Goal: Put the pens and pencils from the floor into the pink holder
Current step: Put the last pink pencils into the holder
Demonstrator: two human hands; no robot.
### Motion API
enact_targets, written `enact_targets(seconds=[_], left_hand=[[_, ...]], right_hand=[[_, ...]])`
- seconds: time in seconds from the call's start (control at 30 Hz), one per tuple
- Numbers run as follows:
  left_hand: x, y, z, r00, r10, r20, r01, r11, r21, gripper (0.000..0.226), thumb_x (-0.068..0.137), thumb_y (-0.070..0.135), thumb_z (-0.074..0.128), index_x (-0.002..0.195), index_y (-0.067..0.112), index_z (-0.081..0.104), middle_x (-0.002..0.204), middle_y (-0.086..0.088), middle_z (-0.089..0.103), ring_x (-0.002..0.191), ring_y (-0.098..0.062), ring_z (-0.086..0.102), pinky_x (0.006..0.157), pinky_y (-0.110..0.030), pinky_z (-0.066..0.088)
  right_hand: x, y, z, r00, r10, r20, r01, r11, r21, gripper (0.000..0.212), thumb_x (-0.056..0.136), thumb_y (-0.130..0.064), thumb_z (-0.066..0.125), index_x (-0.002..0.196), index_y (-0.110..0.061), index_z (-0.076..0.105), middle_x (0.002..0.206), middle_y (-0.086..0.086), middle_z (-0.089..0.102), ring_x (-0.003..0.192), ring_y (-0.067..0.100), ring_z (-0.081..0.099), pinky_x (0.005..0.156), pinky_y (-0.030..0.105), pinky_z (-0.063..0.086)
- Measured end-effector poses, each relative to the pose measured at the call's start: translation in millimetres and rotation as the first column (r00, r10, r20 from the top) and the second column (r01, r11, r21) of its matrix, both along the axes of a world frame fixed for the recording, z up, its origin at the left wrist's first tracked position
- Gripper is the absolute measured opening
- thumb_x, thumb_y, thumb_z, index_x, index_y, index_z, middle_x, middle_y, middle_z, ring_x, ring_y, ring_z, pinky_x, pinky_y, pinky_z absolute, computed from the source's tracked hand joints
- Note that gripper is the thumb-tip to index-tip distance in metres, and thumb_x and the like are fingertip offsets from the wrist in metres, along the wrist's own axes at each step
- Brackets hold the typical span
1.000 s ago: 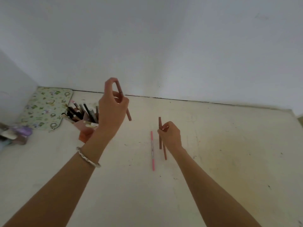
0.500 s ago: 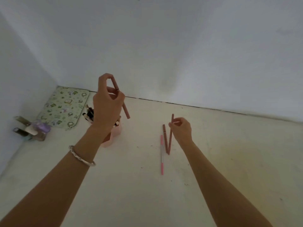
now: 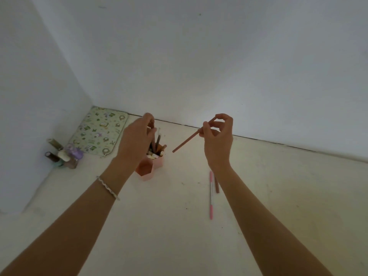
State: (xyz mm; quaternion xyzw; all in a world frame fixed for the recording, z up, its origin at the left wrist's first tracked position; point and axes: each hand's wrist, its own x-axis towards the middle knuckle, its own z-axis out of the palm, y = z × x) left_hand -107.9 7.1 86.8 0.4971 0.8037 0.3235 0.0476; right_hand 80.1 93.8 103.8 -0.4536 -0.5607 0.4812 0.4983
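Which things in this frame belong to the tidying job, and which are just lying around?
Job:
- left hand gripping a dark pencil over the pink holder
- right hand pinching a brown pencil
- pink pen and another pencil on the floor

Lying about:
- patterned mat
- small bottles in the corner

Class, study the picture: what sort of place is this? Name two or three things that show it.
Probably a bare corner of a room at home, seen at floor level: plain white walls meet a cream floor, a patterned mat lies in the corner, and small bottles cluster beside it.
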Motion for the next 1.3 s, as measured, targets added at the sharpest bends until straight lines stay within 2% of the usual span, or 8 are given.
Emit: enact_targets(seconds=[0.1,0.2,0.37,0.53,0.7,0.83,1.03,1.3], left_hand=[[-0.2,-3.0,-6.0,0.952,-0.093,-0.292,0.045,0.985,-0.170,0.018,0.089,0.034,0.067,0.088,0.017,0.072,0.109,0.000,0.068,0.114,-0.023,0.057,0.091,-0.036,0.042],[-3.5,-5.5,5.9,0.922,-0.006,-0.387,0.012,1.000,0.013,0.024,0.092,0.032,0.058,0.102,0.016,0.073,0.114,-0.003,0.069,0.117,-0.026,0.053,0.094,-0.044,0.039],[-12.4,-8.0,27.4,0.952,0.096,-0.290,-0.031,0.975,0.220,0.027,0.093,0.019,0.049,0.108,0.010,0.069,0.101,-0.006,0.071,0.106,-0.028,0.057,0.090,-0.040,0.045],[7.0,-1.9,30.5,0.983,0.091,-0.161,-0.052,0.972,0.229,0.026,0.093,0.012,0.052,0.115,0.011,0.066,0.108,-0.003,0.070,0.109,-0.024,0.055,0.092,-0.033,0.044],[57.2,15.6,23.5,0.996,0.065,-0.060,-0.047,0.962,0.268,0.022,0.088,0.010,0.055,0.108,0.015,0.063,0.097,0.002,0.067,0.096,-0.018,0.056,0.082,-0.022,0.039],[126.2,33.4,-12.4,0.997,-0.073,0.034,0.076,0.993,-0.086,0.019,0.088,0.016,0.056,0.107,0.017,0.055,0.094,0.001,0.064,0.084,-0.019,0.062,0.076,-0.034,0.052],[197.6,35.4,-81.2,0.970,-0.063,0.235,0.190,0.796,-0.574,0.039,0.090,0.025,0.061,0.120,0.012,0.040,0.108,-0.006,0.061,0.096,-0.025,0.065,0.073,-0.032,0.049],[182.9,43.5,-76.9,0.961,-0.003,0.277,0.141,0.867,-0.478,0.060,0.086,0.013,0.060,0.138,0.015,0.030,0.108,-0.015,0.060,0.097,-0.035,0.063,0.082,-0.041,0.052]], right_hand=[[-9.2,-8.3,-2.5,1.000,0.020,-0.013,-0.019,0.999,0.031,0.018,0.095,-0.012,0.057,0.106,-0.022,0.048,0.088,0.007,0.069,0.072,0.017,0.071,0.072,0.026,0.058],[-22.0,-13.3,-4.0,0.999,0.027,-0.023,-0.025,0.996,0.089,0.015,0.096,-0.015,0.056,0.102,-0.027,0.048,0.085,0.002,0.071,0.076,0.014,0.072,0.074,0.027,0.059],[-43.6,-25.7,-21.6,0.961,0.131,0.246,-0.184,0.960,0.209,0.012,0.099,-0.021,0.052,0.107,-0.027,0.045,0.093,-0.002,0.067,0.082,0.012,0.068,0.077,0.032,0.058],[-44.8,-39.2,-47.7,0.784,0.201,0.587,-0.468,0.812,0.348,0.018,0.096,-0.012,0.057,0.112,-0.011,0.065,0.107,0.005,0.069,0.101,0.023,0.062,0.090,0.038,0.051],[-11.2,-21.8,-41.8,0.888,-0.003,0.461,-0.199,0.900,0.389,0.031,0.089,0.000,0.054,0.117,-0.009,0.064,0.111,0.003,0.068,0.103,0.018,0.061,0.096,0.031,0.047],[35.3,10.8,-38.4,0.925,-0.095,0.369,0.005,0.971,0.238,0.035,0.086,0.005,0.046,0.111,-0.012,0.063,0.099,0.001,0.068,0.088,0.014,0.062,0.079,0.033,0.052],[91.3,32.6,-54.9,0.917,-0.092,0.388,0.086,0.996,0.031,0.034,0.089,0.002,0.042,0.104,-0.020,0.062,0.087,-0.005,0.067,0.072,0.017,0.062,0.070,0.035,0.053],[120.0,37.7,-81.6,0.864,-0.013,0.504,0.062,0.995,-0.080,0.029,0.090,-0.004,0.045,0.110,-0.020,0.060,0.077,0.005,0.066,0.062,0.023,0.059,0.062,0.034,0.050]])
